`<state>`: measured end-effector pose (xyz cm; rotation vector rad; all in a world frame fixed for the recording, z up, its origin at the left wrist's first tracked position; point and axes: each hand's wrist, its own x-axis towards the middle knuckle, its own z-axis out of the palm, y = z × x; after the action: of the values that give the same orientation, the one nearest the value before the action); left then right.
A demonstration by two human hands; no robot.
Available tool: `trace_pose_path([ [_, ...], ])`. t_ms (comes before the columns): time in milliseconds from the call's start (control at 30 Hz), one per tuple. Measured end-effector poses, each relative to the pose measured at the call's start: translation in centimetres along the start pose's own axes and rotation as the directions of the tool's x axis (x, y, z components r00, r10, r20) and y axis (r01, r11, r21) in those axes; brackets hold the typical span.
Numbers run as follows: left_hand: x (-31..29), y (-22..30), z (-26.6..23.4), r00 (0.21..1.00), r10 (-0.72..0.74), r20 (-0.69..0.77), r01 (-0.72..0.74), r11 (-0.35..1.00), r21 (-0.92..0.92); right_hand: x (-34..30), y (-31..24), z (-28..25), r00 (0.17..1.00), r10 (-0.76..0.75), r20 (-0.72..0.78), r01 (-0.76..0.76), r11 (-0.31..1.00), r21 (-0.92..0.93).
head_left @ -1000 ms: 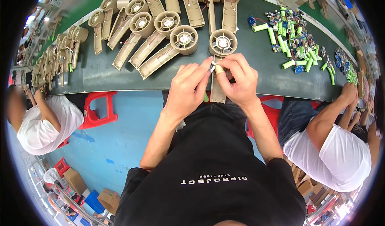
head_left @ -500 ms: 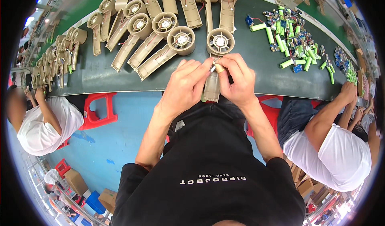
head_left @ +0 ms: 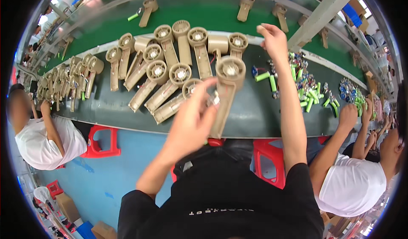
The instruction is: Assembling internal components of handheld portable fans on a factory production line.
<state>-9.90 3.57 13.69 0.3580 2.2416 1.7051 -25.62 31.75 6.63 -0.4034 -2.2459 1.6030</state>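
Far L of our L hand (head_left: pixel 187 122), a co-worker in a white shirt (head_left: pixel 53 143) is sitting near a cluster of small beige plastic fan housings (head_left: pixel 63 80). Closer, just L of & beyond that hand, round-headed beige plastic fan bodies w/ long trough-like handles (head_left: pixel 162 98) are lying on the dark green flat worktop (head_left: pixel 255 116).

With the L hand we're pinching a small silvery-white part (head_left: pixel 216 98) betw. thumb & index; it's blurring, so we can't tell exactly what it is. Just R of those fingers, the work pc., a beige plastic handheld-fan body (head_left: pixel 225 107), is pointing its round head away from us, handle running twd us; can't tell if we're gripping that too.

What's changed: our R hand (head_left: pixel 274 41) is no longer working beside the L; we're now reaching it up & out R, well apart, fingers loosely bent. Can't tell if it's holding anything. For the work, we're reading this as two-handed fiddling being paused, L hand minding the part alone.

Nearer us than the R hand, both sides of its forearm, light-green cylindrical cells w/ small circuit boards (head_left: pixel 309 104) are lying heaped. Farther R, another white-shirted co-worker (head_left: pixel 352 184) is sitting.
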Motion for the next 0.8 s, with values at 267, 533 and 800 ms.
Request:
trace_pose_path([
  [267, 27.4, -2.0, -8.7, 0.94, 0.261, -0.219, -0.093, 0.815, 0.571, 12.6, 5.0, 6.3, 0.888, 0.403, 0.223, -0.45, 0.861, 0.238],
  [533, 39.1, -9.6, -12.0, 0.911, 0.163, -0.378, 0.031, 0.888, 0.458, 5.2, 0.5, 2.6, 0.92, 0.23, 0.318, -0.326, 0.898, 0.296],
  [800, 28.4, -2.8, -11.1, 0.784, 0.595, -0.178, -0.201, 0.514, 0.834, -17.3, -4.4, -5.8, 0.903, 0.239, 0.357, -0.348, 0.893, 0.285],
])
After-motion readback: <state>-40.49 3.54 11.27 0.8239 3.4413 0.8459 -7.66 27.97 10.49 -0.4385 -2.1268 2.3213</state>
